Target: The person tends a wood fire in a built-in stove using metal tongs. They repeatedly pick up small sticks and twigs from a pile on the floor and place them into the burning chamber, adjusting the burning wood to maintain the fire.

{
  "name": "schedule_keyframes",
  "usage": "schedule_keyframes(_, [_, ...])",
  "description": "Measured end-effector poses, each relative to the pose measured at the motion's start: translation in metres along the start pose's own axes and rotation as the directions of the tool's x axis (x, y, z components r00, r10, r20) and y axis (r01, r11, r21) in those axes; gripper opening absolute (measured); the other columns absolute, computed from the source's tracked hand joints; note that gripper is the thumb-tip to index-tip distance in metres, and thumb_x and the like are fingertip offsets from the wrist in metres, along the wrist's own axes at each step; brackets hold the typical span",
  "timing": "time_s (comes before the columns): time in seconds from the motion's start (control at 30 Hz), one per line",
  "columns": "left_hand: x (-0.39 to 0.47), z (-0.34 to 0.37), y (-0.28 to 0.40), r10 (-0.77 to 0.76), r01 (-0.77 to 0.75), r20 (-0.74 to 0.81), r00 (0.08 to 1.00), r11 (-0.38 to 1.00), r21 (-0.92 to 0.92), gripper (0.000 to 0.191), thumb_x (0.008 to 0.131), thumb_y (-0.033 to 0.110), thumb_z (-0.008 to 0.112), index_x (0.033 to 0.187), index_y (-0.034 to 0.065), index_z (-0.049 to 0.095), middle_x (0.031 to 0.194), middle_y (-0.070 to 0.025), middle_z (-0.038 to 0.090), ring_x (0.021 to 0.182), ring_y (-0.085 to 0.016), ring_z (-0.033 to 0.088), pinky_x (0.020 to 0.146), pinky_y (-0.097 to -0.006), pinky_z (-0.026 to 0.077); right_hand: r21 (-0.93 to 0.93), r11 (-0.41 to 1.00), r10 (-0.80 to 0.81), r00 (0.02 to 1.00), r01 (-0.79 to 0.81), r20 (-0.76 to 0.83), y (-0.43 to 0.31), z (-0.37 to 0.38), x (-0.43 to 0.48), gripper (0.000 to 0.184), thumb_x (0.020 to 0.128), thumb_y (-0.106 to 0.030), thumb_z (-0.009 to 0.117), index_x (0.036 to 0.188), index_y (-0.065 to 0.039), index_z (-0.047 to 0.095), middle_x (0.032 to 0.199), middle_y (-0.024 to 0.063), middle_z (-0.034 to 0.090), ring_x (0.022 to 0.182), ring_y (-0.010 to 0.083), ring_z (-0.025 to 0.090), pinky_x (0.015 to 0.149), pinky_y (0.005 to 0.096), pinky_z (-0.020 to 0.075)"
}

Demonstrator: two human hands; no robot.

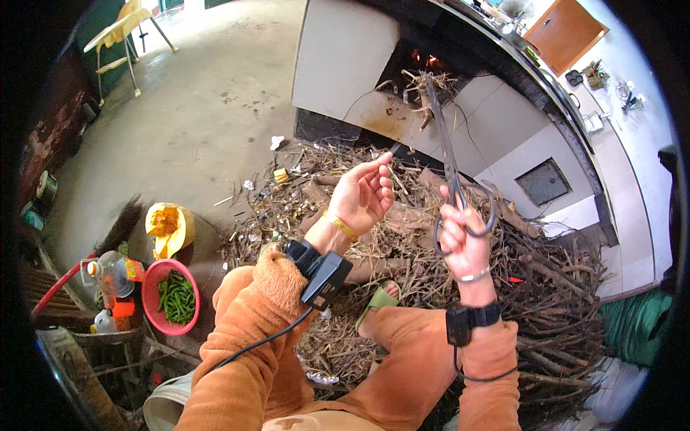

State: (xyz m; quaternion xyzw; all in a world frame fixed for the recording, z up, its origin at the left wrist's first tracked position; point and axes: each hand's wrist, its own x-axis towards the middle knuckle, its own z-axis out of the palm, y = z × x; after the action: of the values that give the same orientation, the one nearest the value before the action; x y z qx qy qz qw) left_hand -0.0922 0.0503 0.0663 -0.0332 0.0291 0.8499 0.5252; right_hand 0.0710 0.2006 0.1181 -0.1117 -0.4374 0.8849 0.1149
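Observation:
My right hand (464,237) grips the looped handles of long metal fire tongs (446,140). Their far end meets a bundle of dry twigs (428,89) at the mouth of a stove's firebox (396,64), where embers glow orange. The twigs partly hide the tips of the tongs. To the left of the tongs, my left hand (366,194) is raised above the brushwood, palm up with its fingers half curled and nothing in it. Below both hands, a heap of sticks and twigs (399,215) covers the floor in front of the tiled stove (345,54).
A pink basket of green peppers (171,269), a cut pumpkin (186,226) and a plastic bottle (116,275) are on the left. A white bucket (167,407) stands at lower left. A yellow high chair (116,35) is at upper left. Thicker sticks (555,345) lie at right.

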Motion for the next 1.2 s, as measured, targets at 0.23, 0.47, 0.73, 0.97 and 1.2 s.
schedule_keyframes(0.23, [0.051, -0.008, -0.009, -0.035, 0.035, -0.064, 0.997, 0.999, -0.005, 0.028, 0.094, 0.017, 0.053, 0.12, 0.0073, 0.058, 0.081, 0.0042, 0.057, 0.069, -0.009, 0.052, 0.063, -0.0246, 0.047, -0.033, 0.999, -0.03, 0.999, 0.029, -0.038, 0.0, -0.041, 0.131, 0.031, 0.086, -0.003, 0.054, 0.117, -0.001, 0.053, 0.063, -0.006, 0.037, 0.042, 0.0024, 0.027, 0.037, 0.019, 0.0218])
schedule_keyframes(0.47, [0.093, -0.013, 0.014, -0.001, -0.005, -0.106, 0.994, 0.998, -0.059, 0.026, 0.094, 0.016, 0.053, 0.117, 0.0077, 0.06, 0.08, 0.004, 0.058, 0.069, -0.01, 0.052, 0.063, -0.0245, 0.047, -0.002, 0.991, -0.134, 0.987, 0.134, -0.091, 0.01, -0.043, 0.216, 0.027, 0.085, 0.0, 0.052, 0.112, -0.003, 0.052, 0.06, -0.0062, 0.035, 0.041, 0.0042, 0.026, 0.037, 0.0212, 0.0218])
schedule_keyframes(0.73, [0.122, -0.021, 0.031, 0.022, -0.033, -0.145, 0.989, 0.997, -0.071, 0.027, 0.092, 0.018, 0.054, 0.118, 0.009, 0.061, 0.077, 0.0046, 0.057, 0.067, -0.008, 0.053, 0.062, -0.0226, 0.049, 0.066, 0.983, -0.158, 0.974, 0.171, -0.161, 0.006, -0.059, 0.301, 0.017, 0.085, -0.004, 0.054, 0.102, -0.001, 0.057, 0.056, -0.0055, 0.032, 0.039, 0.0051, 0.021, 0.038, 0.0208, 0.0185])
schedule_keyframes(0.97, [0.139, -0.024, 0.038, 0.021, -0.036, -0.147, 0.989, 0.994, -0.105, 0.028, 0.093, 0.017, 0.054, 0.118, 0.0086, 0.061, 0.077, 0.0046, 0.058, 0.068, -0.008, 0.054, 0.061, -0.0223, 0.049, -0.081, 0.987, -0.154, 0.974, 0.142, -0.166, -0.005, -0.083, 0.355, 0.016, 0.083, -0.013, 0.058, 0.097, -0.009, 0.052, 0.051, -0.0076, 0.026, 0.04, 0.0055, 0.019, 0.041, 0.0228, 0.0143])
schedule_keyframes(1.2, [0.158, -0.032, 0.051, 0.05, -0.066, -0.154, 0.987, 0.993, -0.1, 0.027, 0.093, 0.016, 0.053, 0.118, 0.0066, 0.061, 0.079, 0.0038, 0.058, 0.069, -0.008, 0.054, 0.062, -0.0221, 0.048, -0.016, 0.991, -0.133, 0.98, 0.132, -0.15, -0.018, -0.111, 0.399, 0.02, 0.081, 0.0, 0.057, 0.1, 0.0, 0.05, 0.053, -0.0047, 0.028, 0.04, 0.0061, 0.02, 0.039, 0.0211, 0.0169])
